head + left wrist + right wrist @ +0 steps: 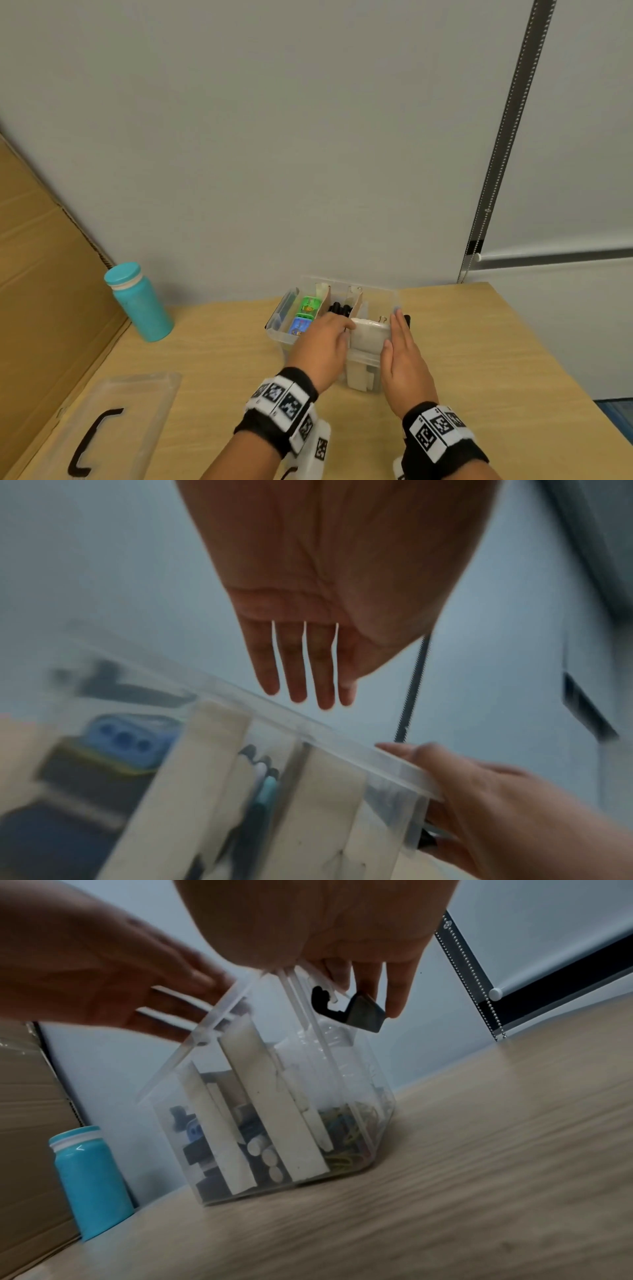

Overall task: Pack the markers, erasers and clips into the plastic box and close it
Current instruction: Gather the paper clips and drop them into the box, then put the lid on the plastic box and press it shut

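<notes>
Black wristbands (pixel 274 407) with white square-coded marker blocks on both bare forearms.

The left hand (pixel 320 342) hid the markers (pixel 339 309); the box (pixel 342 739) was blurred; the lid (pixel 113 428) was cut off.

A pale grey wall (pixel 274 137) stands behind a light wooden table (pixel 479 359), a roller blind (pixel 582 137) at right.

the head view looks down and forward from above at the clear plastic box (pixel 342 308) on the pale wooden surface (pixel 479 359). both wrist views sit close, the right one low beside the box (pixel 274 1096), the left above its rim (pixel 342 737).
</notes>
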The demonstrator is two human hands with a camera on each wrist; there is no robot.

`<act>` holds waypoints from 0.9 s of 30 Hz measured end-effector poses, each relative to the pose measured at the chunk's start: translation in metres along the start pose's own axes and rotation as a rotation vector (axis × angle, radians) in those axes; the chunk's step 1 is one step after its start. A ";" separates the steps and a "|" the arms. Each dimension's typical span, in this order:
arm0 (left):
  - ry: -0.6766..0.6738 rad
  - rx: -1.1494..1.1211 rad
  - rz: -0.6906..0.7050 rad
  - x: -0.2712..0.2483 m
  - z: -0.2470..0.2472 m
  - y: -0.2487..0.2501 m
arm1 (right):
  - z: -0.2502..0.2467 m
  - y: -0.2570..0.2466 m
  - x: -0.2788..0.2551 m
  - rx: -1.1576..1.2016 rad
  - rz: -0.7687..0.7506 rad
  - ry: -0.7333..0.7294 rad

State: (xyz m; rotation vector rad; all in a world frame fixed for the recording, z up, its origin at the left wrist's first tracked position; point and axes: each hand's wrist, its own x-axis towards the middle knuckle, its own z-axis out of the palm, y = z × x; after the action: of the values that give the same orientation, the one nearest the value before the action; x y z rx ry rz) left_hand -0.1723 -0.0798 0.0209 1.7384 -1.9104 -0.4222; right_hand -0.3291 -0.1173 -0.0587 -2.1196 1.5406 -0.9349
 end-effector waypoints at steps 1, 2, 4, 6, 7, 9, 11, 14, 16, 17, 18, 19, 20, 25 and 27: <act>0.059 -0.005 -0.022 -0.012 -0.004 -0.008 | -0.001 -0.001 0.000 0.001 0.008 -0.011; 0.108 -0.012 -0.056 -0.025 -0.007 -0.019 | -0.003 -0.002 -0.001 -0.003 0.016 -0.031; 0.178 -0.004 -0.121 -0.051 -0.013 -0.046 | -0.008 -0.004 0.000 -0.043 0.031 -0.065; 0.256 0.033 -0.195 -0.077 -0.021 -0.079 | -0.011 -0.011 -0.001 -0.113 0.054 -0.050; 0.284 0.047 -0.247 -0.090 -0.025 -0.096 | -0.012 -0.017 -0.002 -0.144 0.050 -0.020; 0.309 0.085 -0.385 -0.117 -0.036 -0.128 | -0.011 -0.036 -0.008 -0.171 -0.036 0.043; 0.304 0.132 -0.540 -0.144 -0.048 -0.159 | -0.001 -0.063 -0.020 -0.168 -0.179 0.040; 0.290 0.198 -0.757 -0.176 -0.069 -0.196 | 0.029 -0.101 -0.039 -0.137 -0.348 -0.104; 0.291 0.203 -0.875 -0.191 -0.081 -0.216 | 0.056 -0.124 -0.050 -0.130 -0.438 -0.239; 0.291 0.198 -0.916 -0.197 -0.087 -0.226 | 0.071 -0.135 -0.054 -0.114 -0.471 -0.319; 0.284 0.196 -0.948 -0.201 -0.092 -0.236 | 0.085 -0.146 -0.056 -0.089 -0.494 -0.401; 0.268 0.195 -0.979 -0.204 -0.096 -0.246 | 0.099 -0.157 -0.056 -0.063 -0.503 -0.482; 0.247 0.194 -1.009 -0.205 -0.100 -0.257 | 0.114 -0.167 -0.056 -0.042 -0.496 -0.565; 0.122 0.176 -1.044 -0.205 -0.112 -0.293 | 0.183 -0.215 -0.046 -0.094 -0.383 -0.842; 0.097 0.202 -1.037 -0.204 -0.113 -0.300 | 0.204 -0.228 -0.044 -0.140 -0.348 -0.874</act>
State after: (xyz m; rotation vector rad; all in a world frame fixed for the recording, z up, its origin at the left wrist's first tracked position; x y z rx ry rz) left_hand 0.1478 0.0956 -0.0861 2.7339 -0.8603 -0.4833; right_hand -0.0374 -0.0173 -0.0753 -2.4337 0.8191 0.0755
